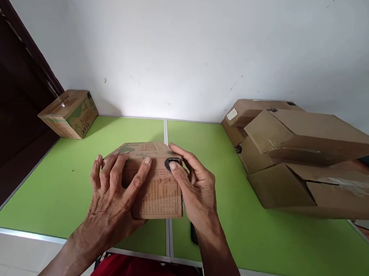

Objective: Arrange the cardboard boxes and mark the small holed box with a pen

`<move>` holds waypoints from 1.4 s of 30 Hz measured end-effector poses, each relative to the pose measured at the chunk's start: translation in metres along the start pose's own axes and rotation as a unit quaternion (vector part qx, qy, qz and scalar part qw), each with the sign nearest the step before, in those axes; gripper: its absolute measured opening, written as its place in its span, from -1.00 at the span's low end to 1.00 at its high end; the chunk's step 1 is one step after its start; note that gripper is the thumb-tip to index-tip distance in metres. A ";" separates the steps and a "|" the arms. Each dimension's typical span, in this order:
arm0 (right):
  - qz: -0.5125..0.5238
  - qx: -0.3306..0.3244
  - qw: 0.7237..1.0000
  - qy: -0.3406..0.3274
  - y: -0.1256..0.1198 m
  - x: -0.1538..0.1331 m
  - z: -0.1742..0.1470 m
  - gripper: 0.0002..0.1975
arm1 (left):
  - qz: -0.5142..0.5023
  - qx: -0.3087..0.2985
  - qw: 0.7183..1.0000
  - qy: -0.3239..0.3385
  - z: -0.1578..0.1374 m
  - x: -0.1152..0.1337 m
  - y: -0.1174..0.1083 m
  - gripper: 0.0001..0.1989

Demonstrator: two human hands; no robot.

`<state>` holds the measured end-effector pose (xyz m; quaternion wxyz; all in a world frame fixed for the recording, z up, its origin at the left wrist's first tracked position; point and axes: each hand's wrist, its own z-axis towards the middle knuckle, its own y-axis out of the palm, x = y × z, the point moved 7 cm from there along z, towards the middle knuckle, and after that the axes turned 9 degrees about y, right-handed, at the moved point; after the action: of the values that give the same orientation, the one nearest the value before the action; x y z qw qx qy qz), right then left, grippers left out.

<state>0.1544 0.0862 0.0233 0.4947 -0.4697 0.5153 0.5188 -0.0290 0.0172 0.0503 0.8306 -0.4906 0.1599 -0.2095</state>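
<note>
At the centre of the frame, low on the green table (259, 238), a small printed cardboard box (156, 194) is found lying across the table's middle seam.

Left hand (115, 196): laid flat on the box's left half, fingers spread, pressing down; nothing is pinched.

Right hand (197, 188): set against the box's right side, with the fingers curled over the top edge. A small dark roll of tape (172, 163) is pressed onto the box top under the forefinger and thumb. How firmly the roll is gripped cannot be told.

Dark flat object (194, 234): partly hidden below the right wrist, on the table; not identified.

Second small box (69, 113): upper left of the frame, at the table's far left corner, well apart from the hands.

Pile of larger cartons (302, 162): right of the frame, stacked unevenly, the upper ones tilted and overhanging.

Red cloth (145, 273): bottom edge, below the table rim.

Risks noted, as judgement: the box may be slid or turned on the smooth surface if pressure from the two hands is uneven; the roll may be let slip off the top edge, since it is held only by fingertips; the tilted cartons at the right may be dislodged by a jolt to the table.
</note>
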 end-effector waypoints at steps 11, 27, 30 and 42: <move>0.011 0.069 0.996 -0.049 0.013 -0.022 0.011 -0.66 | 0.020 0.042 0.995 -0.088 0.048 -0.025 -0.008 -0.20; -0.015 0.005 0.994 -0.107 -0.042 -0.015 0.041 -0.74 | -0.025 0.001 0.978 -0.207 0.112 -0.036 0.000 -0.61; -0.221 0.100 0.965 -0.101 -0.070 0.000 0.023 -0.85 | -0.073 -0.007 0.972 -0.224 0.113 -0.037 0.003 -0.68; -0.594 -0.051 0.774 0.212 -0.062 0.126 0.056 -0.81 | -0.042 0.001 0.981 -0.192 0.109 -0.034 -0.003 -0.66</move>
<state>0.2092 0.1446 -0.1053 0.5579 -0.8050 0.1987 0.0347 -0.0072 0.1142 0.1059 0.8367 -0.5273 -0.0230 -0.1460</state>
